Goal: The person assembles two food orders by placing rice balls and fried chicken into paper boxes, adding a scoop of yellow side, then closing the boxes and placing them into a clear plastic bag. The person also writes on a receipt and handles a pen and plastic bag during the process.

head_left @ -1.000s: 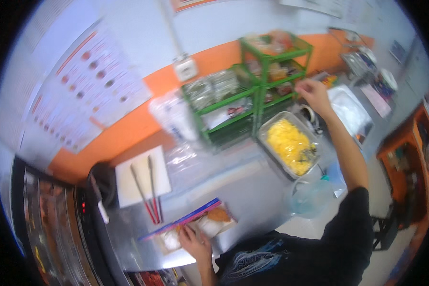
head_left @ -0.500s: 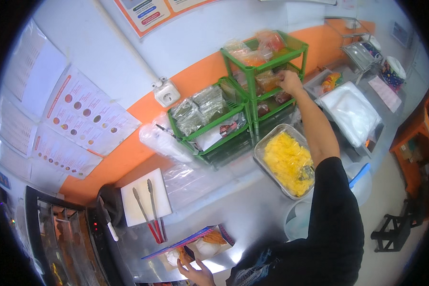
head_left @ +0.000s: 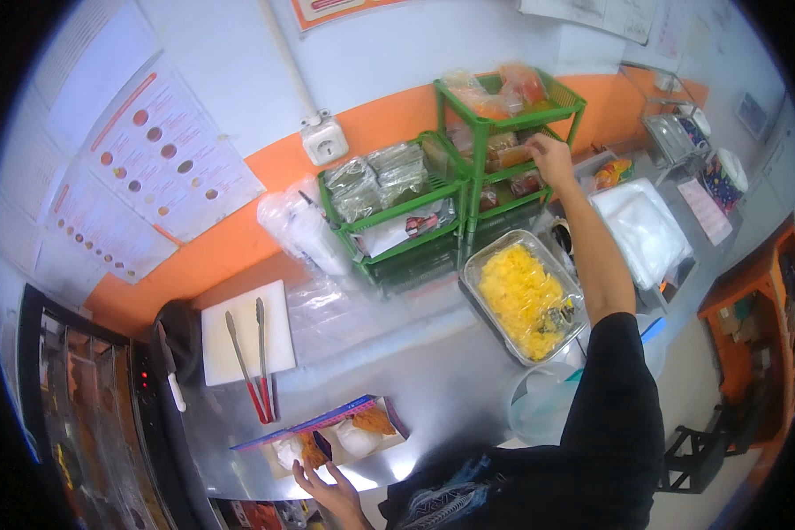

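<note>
My right hand point(head_left: 552, 162) reaches into the middle tier of a green plastic rack point(head_left: 480, 146). Its fingers are closed on the right end of a clear plastic packet with brown contents point(head_left: 508, 157). At the counter's near edge my left hand point(head_left: 334, 496) has its fingers apart, beside a long paper food box point(head_left: 278, 465). The box has two compartments, each with white rice wrapped or shaped into a mound point(head_left: 358, 438) and a piece of brown fried food point(head_left: 375, 420). Whether the left fingertips touch the box I cannot tell.
Under my right arm stands a metal tray of yellow food point(head_left: 521, 296) beneath clear film. Red-handled tongs point(head_left: 263, 353) lie on a white cutting board point(head_left: 246, 331), with a knife point(head_left: 170, 371) left of it. A green basket point(head_left: 402, 234) holds wrapped packets. Plastic bags point(head_left: 640, 230) lie right.
My right hand has shifted slightly at the rack's middle tier, and the brown packet now lies lengthwise by its fingers. My left hand stays by the food box. The view has shifted.
</note>
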Tool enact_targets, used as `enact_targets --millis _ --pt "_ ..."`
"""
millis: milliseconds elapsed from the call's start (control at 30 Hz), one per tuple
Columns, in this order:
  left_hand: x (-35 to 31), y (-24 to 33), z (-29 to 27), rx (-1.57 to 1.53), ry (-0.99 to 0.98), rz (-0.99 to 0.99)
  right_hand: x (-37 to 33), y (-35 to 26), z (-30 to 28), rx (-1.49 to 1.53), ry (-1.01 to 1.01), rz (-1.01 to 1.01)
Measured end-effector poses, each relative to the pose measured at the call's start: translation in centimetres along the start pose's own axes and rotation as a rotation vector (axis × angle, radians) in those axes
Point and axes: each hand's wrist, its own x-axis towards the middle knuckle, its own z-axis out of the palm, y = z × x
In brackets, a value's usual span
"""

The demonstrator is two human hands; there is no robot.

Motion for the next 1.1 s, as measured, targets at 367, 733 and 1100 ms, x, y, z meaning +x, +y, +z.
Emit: enact_targets --millis 367,733,1100 --pt "3.9 -8.7 -2.7 -0.100 0.185 -0.023 -6.5 -22.0 -9.8 0.036 -0.422 -0.215" --pt "10.3 -16.8 -2.5 -0.222 -0.035 -0.016 -32.6 -49.9 4.1 0.434 -1.043 -0.612" --pt "14.5 -18.2 0.0 -0.356 -0.094 0.174 -46.1 -54.0 18.2 0.277 -0.409 -0.584"
